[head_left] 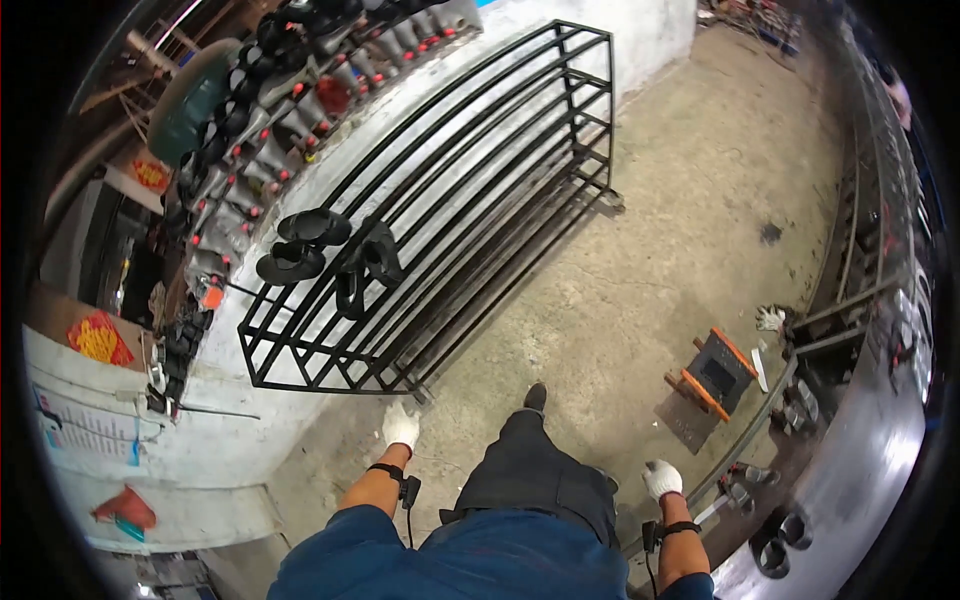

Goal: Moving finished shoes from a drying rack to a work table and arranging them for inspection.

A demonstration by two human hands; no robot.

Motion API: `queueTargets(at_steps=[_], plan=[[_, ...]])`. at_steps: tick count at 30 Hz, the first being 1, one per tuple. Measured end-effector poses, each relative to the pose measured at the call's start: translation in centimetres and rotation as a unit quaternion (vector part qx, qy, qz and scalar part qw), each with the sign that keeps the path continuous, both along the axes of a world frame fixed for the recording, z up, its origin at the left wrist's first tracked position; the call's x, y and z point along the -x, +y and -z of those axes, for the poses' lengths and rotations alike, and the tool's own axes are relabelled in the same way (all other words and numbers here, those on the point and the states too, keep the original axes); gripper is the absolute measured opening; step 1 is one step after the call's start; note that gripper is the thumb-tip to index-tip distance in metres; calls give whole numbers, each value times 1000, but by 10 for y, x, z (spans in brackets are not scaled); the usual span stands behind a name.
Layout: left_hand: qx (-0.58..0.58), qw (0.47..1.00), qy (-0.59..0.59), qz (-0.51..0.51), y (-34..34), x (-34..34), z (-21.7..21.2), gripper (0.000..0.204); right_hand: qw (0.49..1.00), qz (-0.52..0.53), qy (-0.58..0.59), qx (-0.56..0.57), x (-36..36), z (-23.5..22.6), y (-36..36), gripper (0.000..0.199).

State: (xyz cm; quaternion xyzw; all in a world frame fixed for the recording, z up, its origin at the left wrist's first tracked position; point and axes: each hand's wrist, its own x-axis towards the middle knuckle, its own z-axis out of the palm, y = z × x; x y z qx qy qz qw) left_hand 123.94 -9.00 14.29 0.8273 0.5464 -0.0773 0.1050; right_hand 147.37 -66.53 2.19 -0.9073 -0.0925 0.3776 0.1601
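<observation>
My left hand (402, 427) wears a white glove and hangs beside the near lower corner of a black metal rack (405, 378). Its fingers point forward, somewhat apart, with nothing seen in them. On the right, my right hand (662, 480), also gloved in white, hangs near the metal-topped bench, its fingers curled with nothing visible in them. Two pairs of black open shoes rest on the upper bars of the rack, one pair with its front shoe (290, 263) at the left end and the other (380, 255) just right of it.
A low orange-framed stool (715, 375) stands on the concrete floor ahead right. Beyond it lies a white glove (771, 318). Dark shoes (770, 557) sit along the bench (850, 480). Grey shoe lasts (240, 200) with red ends line the ledge behind the rack.
</observation>
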Motion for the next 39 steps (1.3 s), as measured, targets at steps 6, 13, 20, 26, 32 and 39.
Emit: queueTargets(at_steps=[6,13,20,26,32,39], plan=[[-275,949,-70,136,140,-104,-58,86,987,-46,-23,-155,-86,-60,230,39],[-163,969,66,171,268,-157,-66,80,969,-2,34,-244,-98,-96,351,39],[7,969,-24,246,274,-208,-57,68,985,151,49,-70,-45,-32,230,38],[72,977,-97,178,239,-241,-49,70,911,406,-17,-67,56,10,116,31],[-1,954,-66,293,105,-257,-28,51,871,487,4,-65,113,-35,113,39],[239,840,52,484,-96,-327,49,56,707,697,0,-123,205,10,55,36]])
